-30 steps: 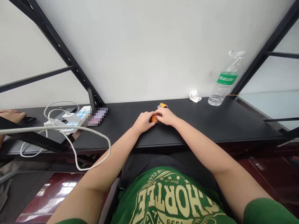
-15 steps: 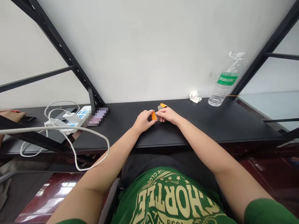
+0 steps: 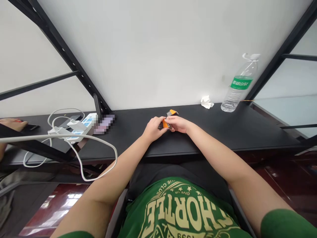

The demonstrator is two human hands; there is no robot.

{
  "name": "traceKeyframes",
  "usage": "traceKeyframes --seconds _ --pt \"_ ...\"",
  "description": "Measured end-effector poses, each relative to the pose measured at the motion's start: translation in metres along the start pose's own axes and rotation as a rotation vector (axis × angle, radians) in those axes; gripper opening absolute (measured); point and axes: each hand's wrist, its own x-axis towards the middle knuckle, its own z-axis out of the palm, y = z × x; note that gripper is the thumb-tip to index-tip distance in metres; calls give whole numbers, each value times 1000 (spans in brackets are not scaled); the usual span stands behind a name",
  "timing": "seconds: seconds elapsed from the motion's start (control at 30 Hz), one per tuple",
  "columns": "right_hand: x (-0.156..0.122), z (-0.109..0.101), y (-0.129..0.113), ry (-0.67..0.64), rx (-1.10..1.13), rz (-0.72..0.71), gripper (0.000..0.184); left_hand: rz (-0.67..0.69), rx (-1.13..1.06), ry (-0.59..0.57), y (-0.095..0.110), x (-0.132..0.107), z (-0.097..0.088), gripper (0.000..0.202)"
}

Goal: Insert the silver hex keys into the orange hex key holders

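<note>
Near the middle of the black table (image 3: 230,132), my left hand (image 3: 155,129) is closed, its thumb and fingers pinching an orange holder with thin metal rods (image 3: 165,124), which looks like a hex key set. My right hand (image 3: 180,124) is closed at the right side of the same holder, fingers on the metal ends. Whatever small piece the right fingertips grip is partly hidden. Just behind my hands, a second orange holder with metal rods (image 3: 173,112) lies on the table, apart from my fingers.
Crumpled white tissue (image 3: 206,102) and a clear water bottle (image 3: 237,86) stand at the back right. On the left are a power strip (image 3: 86,124), white cables (image 3: 80,165), a blurred phone-like thing (image 3: 104,124) and another person's hand (image 3: 15,125). Black metal frames (image 3: 66,53) rise either side.
Both hands have shifted slightly right with the orange holder, which has turned a little and is covered more by my right fingers. The second holder stays on the table.
</note>
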Motion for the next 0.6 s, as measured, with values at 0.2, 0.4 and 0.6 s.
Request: traceKeyframes --seconds 0.2,0.4,0.6 --pt "1 0 0 177 -544 -126 52 -109 13 -44 -1 0 -1 49" --pt "-3 -4 -5 299 -907 -194 49 -159 5 -94 0 2 -4 47" --pt "-17 -50 -18 581 -1192 -22 9 -208 -12 -102 -6 1 -4 51"
